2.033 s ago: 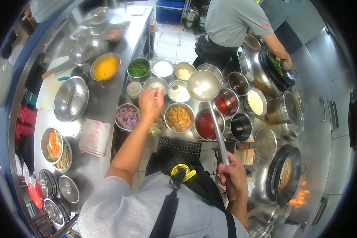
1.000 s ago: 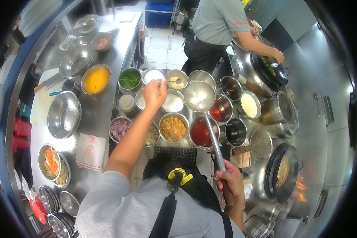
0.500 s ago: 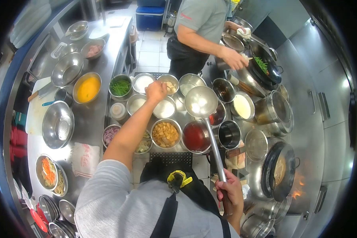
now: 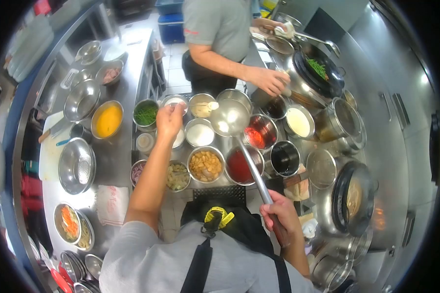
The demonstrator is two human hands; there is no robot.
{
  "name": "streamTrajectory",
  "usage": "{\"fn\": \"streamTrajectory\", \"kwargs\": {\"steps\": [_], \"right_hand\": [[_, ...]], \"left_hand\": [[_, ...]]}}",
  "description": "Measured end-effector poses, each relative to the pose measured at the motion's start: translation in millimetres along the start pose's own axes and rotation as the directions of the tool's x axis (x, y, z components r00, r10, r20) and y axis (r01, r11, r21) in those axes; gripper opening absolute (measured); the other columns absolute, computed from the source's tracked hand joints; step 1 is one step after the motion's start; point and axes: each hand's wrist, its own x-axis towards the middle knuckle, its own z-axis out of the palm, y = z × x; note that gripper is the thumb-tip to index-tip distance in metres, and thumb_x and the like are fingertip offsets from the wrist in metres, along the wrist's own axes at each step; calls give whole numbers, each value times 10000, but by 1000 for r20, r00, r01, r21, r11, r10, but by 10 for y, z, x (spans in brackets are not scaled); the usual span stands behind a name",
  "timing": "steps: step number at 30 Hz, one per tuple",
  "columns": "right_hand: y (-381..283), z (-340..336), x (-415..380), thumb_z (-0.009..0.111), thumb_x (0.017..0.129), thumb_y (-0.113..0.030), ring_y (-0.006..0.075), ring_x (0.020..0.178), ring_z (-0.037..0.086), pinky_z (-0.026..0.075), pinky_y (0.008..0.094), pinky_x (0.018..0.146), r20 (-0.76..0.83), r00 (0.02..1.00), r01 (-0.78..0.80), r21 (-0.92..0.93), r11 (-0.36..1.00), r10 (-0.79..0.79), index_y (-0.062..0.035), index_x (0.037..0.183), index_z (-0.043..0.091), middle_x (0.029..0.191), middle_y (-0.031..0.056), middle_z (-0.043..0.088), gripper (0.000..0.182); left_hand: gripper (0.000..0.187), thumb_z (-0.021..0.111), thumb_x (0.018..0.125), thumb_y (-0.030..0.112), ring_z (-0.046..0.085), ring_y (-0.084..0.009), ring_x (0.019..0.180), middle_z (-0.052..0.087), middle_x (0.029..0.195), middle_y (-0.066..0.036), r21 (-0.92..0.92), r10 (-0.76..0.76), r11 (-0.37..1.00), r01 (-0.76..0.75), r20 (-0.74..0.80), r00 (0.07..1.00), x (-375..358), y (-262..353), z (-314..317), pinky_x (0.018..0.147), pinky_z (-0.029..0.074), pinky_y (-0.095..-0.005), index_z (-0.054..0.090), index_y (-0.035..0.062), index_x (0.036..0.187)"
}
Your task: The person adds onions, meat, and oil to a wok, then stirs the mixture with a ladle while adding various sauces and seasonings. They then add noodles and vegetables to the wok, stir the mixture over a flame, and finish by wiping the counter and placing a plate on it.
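My right hand [image 4: 280, 213] is wrapped round the dark end of the handle of a large metal ladle [image 4: 231, 117]. The ladle's bowl hangs over the rows of metal containers. My left hand [image 4: 170, 120] is stretched forward with its fingers closed, over the tub of white seasoning [image 4: 174, 100]. Its fingertips are partly hidden, and I cannot see what they pinch. Close by are a tub of chopped greens [image 4: 145, 114], a tub with pale pieces [image 4: 200, 108] and another white seasoning tub [image 4: 199, 135]. Nearer me sit yellow-brown chunks [image 4: 206, 165] and red sauce [image 4: 239, 164].
A co-worker's hand [image 4: 269, 80] reaches over the far containers. Two woks stand on the right, one with green vegetables [image 4: 317, 69], one nearer me [image 4: 353, 198] beside flames. The left counter holds yellow liquid [image 4: 107, 120], a colander [image 4: 77, 166] and a cloth [image 4: 110, 205].
My left hand has moved left, from the tub of pale pieces to the white seasoning tub. The ladle's bowl has shifted slightly left. The co-worker's hand has come away from the far wok.
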Motion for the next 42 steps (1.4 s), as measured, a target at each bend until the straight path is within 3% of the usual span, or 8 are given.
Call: {"fn": "streamTrajectory", "kwargs": {"steps": [8,11,18,29,30,34,38,42], "right_hand": [[4,0,-68,615,821,-60,78,402,496,382,207,351,103,992,-86,78,993,78,40,1304,486,720,63,593,510],[-1,-54,-279,625,805,-71,76,400,491,368,202,348,76,991,-112,38,993,109,50,1324,485,720,66,585,551],[-12,-129,-522,646,776,-73,81,397,484,376,201,348,64,976,-215,102,971,209,49,1332,491,732,100,584,590],[68,-127,-632,643,780,-46,101,388,489,360,201,345,57,971,-236,30,971,234,67,1327,482,729,110,588,581],[80,-118,-651,644,780,-46,100,389,487,362,201,347,61,971,-235,28,972,233,70,1329,480,729,109,587,585],[84,-143,-640,651,778,-55,91,394,475,366,200,351,106,959,-259,-34,965,261,80,1334,475,733,101,578,598],[44,-145,-703,657,773,-70,83,398,486,379,185,361,140,946,-298,13,954,294,75,1341,468,735,84,572,616],[62,-344,-849,673,755,-121,75,399,490,392,184,363,169,952,-259,5,966,255,54,1360,464,717,69,572,664]], "left_hand": [[330,623,900,301,639,-391,658,652,686,-200,470,506,759,-450,8,862,107,-134,86,637,488,-467,713,-10,836],[332,591,927,307,647,-397,675,657,703,-217,480,348,794,-372,143,927,267,-255,248,645,489,-465,727,14,848],[346,597,980,318,562,-74,674,656,759,0,-58,-18,998,31,208,978,92,45,130,605,449,-247,732,9,905],[329,599,939,315,636,-187,647,684,711,-95,-33,186,981,-191,-111,976,517,-577,417,658,491,-349,719,20,861],[290,639,915,267,671,-203,732,713,790,-97,-148,130,979,-142,-87,988,511,-615,436,723,515,-341,710,7,1022],[466,712,864,234,695,-258,906,713,1028,-169,98,168,980,-170,33,985,305,-531,78,827,532,-360,610,-10,1248],[711,800,791,289,611,-318,1136,607,1255,-239,257,395,910,-326,-296,869,-370,-123,-703,1000,461,-398,506,-46,1345],[940,856,722,314,533,-347,1239,530,1357,-236,659,282,744,-110,-161,946,-846,-388,-1068,1061,401,-435,361,-44,1437]]}}
